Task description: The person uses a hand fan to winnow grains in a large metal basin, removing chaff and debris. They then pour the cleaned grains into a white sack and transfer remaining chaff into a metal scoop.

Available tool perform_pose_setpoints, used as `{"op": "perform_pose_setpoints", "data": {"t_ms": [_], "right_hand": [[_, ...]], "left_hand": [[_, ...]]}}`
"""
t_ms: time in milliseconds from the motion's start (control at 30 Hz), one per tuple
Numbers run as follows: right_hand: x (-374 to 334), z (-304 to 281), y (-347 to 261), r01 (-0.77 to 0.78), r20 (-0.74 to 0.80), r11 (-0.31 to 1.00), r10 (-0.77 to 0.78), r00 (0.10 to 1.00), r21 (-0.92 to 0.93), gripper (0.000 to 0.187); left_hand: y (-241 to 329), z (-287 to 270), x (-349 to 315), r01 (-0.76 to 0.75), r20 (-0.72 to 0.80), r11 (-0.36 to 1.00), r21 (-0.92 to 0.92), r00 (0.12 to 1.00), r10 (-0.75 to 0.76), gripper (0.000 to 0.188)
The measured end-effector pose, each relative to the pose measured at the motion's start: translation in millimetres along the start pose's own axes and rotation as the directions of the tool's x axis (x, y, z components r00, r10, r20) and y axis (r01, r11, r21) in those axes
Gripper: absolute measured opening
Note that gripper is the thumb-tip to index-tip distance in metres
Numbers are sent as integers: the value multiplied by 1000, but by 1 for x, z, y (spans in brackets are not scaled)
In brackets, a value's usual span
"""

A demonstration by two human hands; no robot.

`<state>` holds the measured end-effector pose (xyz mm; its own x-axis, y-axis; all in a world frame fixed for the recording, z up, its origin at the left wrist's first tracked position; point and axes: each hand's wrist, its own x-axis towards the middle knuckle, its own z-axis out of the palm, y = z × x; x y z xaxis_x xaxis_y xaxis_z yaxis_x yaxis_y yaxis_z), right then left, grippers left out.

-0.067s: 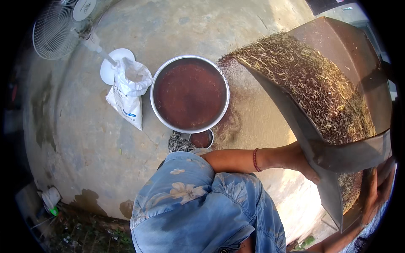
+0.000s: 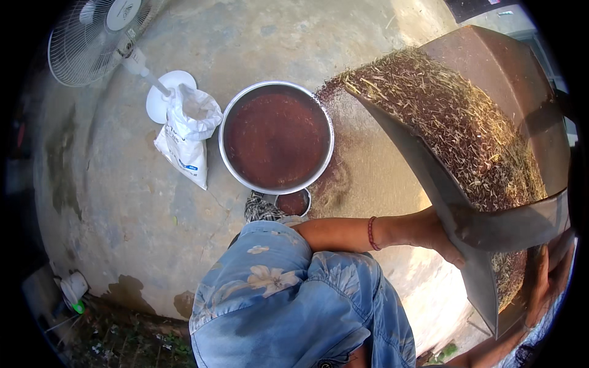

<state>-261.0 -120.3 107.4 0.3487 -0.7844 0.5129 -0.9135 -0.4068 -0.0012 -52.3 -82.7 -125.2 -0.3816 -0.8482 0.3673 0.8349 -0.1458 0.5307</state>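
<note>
A large scoop-shaped metal trough [image 2: 423, 162] tilts at the right, heaped with dark reddish seed mixed with yellow straw bits [image 2: 442, 113]. Small dark grains trickle off its far-left lip beside a wide metal basin [image 2: 223, 150]. Fine reddish-brown seed [image 2: 276, 141] covers the inside of that basin. My left hand [image 2: 437, 236], below a red beaded bracelet, is closed on the trough's near-left edge, by a crossing metal bar [image 2: 521, 224]. At the right rim my right hand [image 2: 543, 276] grips the trough's near-right side, partly hidden in shadow.
Against the basin's near side stands a small bowl [image 2: 294, 202] of similar seed, next to a checkered cloth [image 2: 261, 208]. A white sack [image 2: 184, 141] leans by a standing fan [image 2: 101, 40] at the left. Spilled grains and chaff lie on the concrete floor [image 2: 353, 153].
Seed and straw have shifted slightly near the trough's lip, and the grains falling by the basin have changed pattern. Both hands stay in place.
</note>
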Motion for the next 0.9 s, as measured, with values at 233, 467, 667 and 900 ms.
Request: {"op": "perform_pose_setpoints", "data": {"t_ms": [233, 467, 667, 900], "right_hand": [[-6, 5, -27, -65, 21, 995, 64, 998, 77, 57], [-1, 0, -16, -35, -21, 998, 34, 999, -44, 50], [-4, -2, -12, -38, 3, 999, 39, 999, -33, 60], [-6, 8, -31, -44, 31, 998, 42, 999, 46, 60]], "left_hand": [[11, 1, -8, 74, 14, 993, -89, 997, -73, 73], [8, -3, -3, 2, 43, 1000, -8, 999, -2, 72], [6, -2, -4, -25, 49, 999, 36, 999, 23, 72], [4, -2, -5, -52, 41, 991, 121, 998, 47, 71]]}}
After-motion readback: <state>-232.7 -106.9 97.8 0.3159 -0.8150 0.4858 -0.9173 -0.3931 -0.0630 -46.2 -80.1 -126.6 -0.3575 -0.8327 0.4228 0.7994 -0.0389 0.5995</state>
